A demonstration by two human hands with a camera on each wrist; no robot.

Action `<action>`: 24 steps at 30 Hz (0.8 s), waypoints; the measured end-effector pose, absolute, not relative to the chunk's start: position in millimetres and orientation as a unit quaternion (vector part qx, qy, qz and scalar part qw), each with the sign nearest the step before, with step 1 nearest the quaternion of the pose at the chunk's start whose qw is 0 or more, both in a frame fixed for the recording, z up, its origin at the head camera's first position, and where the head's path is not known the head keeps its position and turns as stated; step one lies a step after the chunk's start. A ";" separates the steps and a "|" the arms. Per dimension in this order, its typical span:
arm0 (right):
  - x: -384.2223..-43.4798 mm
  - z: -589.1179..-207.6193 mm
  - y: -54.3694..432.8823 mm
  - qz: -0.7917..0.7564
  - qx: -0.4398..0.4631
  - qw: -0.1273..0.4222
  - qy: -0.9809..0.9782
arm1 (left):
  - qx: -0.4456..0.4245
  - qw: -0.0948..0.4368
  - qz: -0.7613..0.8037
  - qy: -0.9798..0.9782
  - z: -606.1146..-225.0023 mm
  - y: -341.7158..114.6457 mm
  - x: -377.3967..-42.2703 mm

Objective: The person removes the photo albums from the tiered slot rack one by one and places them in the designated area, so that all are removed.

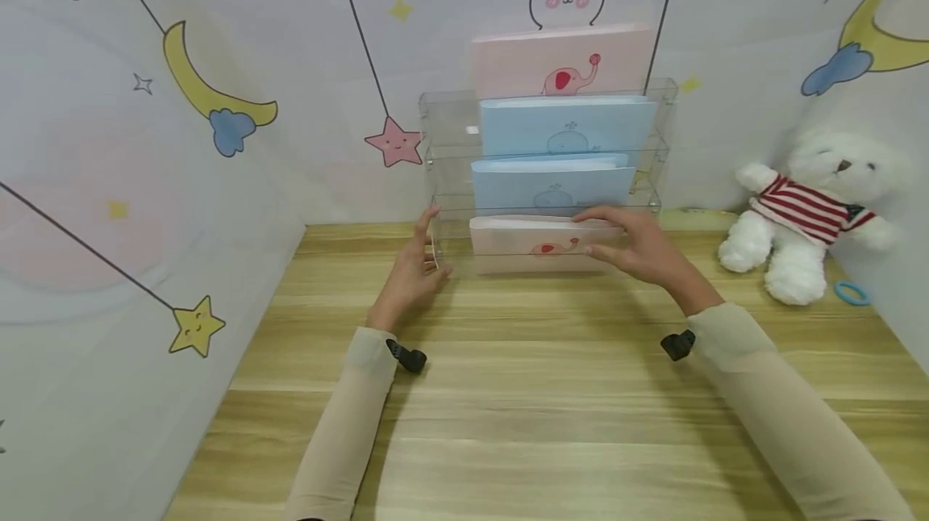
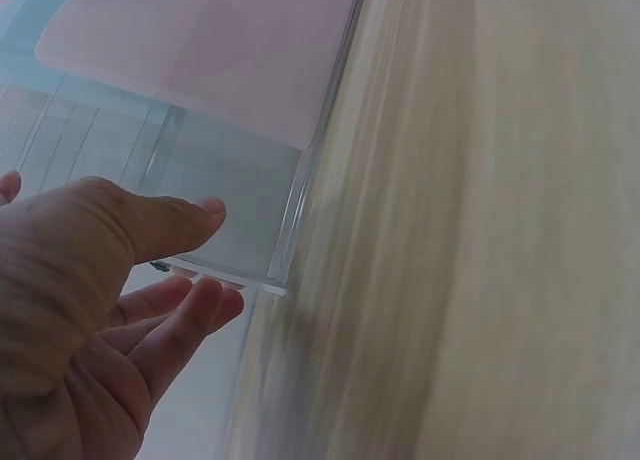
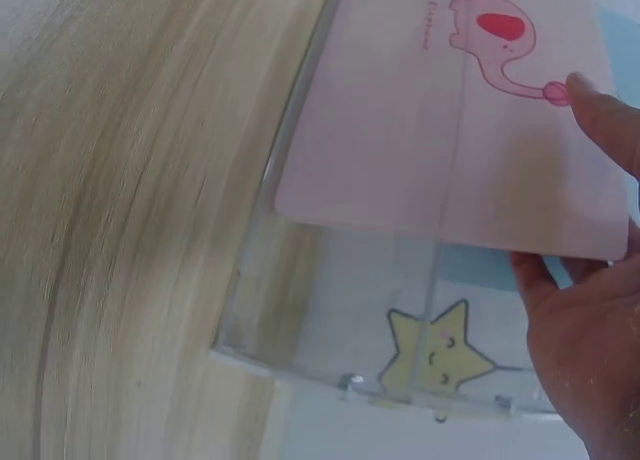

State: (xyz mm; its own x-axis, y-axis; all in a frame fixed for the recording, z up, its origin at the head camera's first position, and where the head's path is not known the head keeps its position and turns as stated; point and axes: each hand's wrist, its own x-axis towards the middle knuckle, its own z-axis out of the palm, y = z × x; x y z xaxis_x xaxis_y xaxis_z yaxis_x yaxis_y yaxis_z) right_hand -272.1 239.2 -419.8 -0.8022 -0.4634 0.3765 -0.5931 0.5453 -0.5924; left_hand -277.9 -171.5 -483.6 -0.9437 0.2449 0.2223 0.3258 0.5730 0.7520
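A clear rack (image 1: pixel 452 122) stands against the back wall with stepped tiers. At its lower left side my left hand (image 1: pixel 411 283) holds on, thumb over the front and fingers around the side panel (image 2: pixel 235 277). In the lowest tier sits a pink notebook (image 1: pixel 508 245) with a red elephant drawing. My right hand (image 1: pixel 642 247) pinches its upper right corner, thumb on the cover (image 3: pixel 400 150) and fingers behind. Two blue notebooks, a lower one (image 1: pixel 508 186) and an upper one (image 1: pixel 508 126), each with a whale, fill the middle tiers. Another pink notebook (image 1: pixel 508 61) stands at the top.
A white teddy bear (image 1: pixel 801 214) in a striped red shirt leans at the right wall, with a blue ring (image 1: pixel 851 293) beside it. The wooden table (image 1: pixel 522 424) spreads in front of the rack. Cartoon-printed sheets (image 1: pixel 305 37) line the walls.
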 end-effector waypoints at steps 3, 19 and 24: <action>-273.9 -421.4 236.2 0.381 0.293 0.085 -0.873 | -0.159 0.045 -0.433 -0.886 -483.1 -170.2 -277.5; -273.5 -444.4 231.4 0.538 0.226 0.065 -0.810 | -0.164 0.045 -0.427 -0.888 -483.4 -169.6 -279.1; -275.2 -449.2 227.3 0.556 0.225 0.087 -0.795 | -0.160 0.046 -0.424 -0.890 -483.8 -170.4 -279.9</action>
